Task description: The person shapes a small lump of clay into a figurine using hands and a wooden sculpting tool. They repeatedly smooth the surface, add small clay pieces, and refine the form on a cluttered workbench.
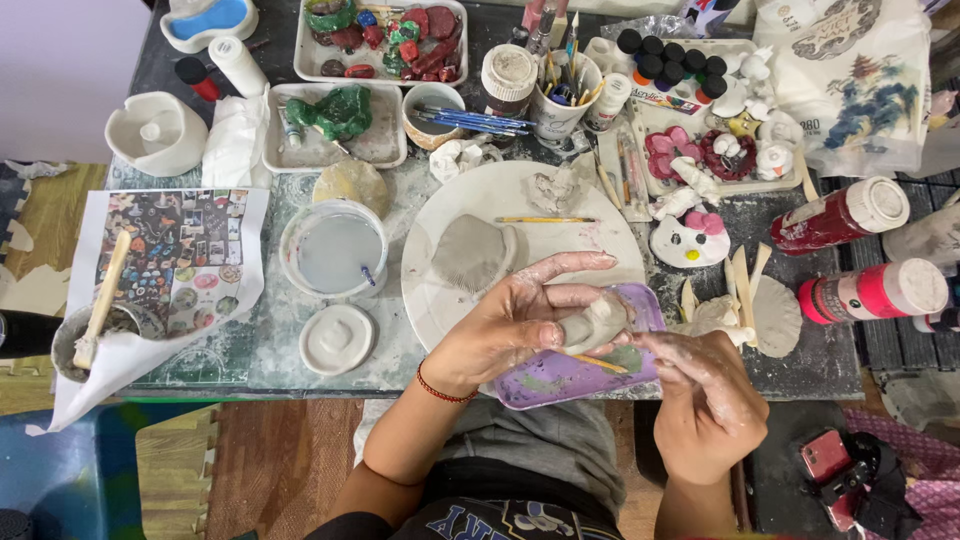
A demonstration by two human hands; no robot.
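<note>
Left hand (510,325) palm-up over the purple tray (560,378), fingers half curled, cradling a grey clay lump (597,322). Right hand (700,400) comes in from below the tray's right edge, fingers pinched onto the lump's right end. Both hands coated in pale slip. Lump smooth, rounded. Beyond the tray: round white plate (440,290) with a flat ridged clay slab (472,252). Left of the plate: tub of cloudy water (335,250).
</note>
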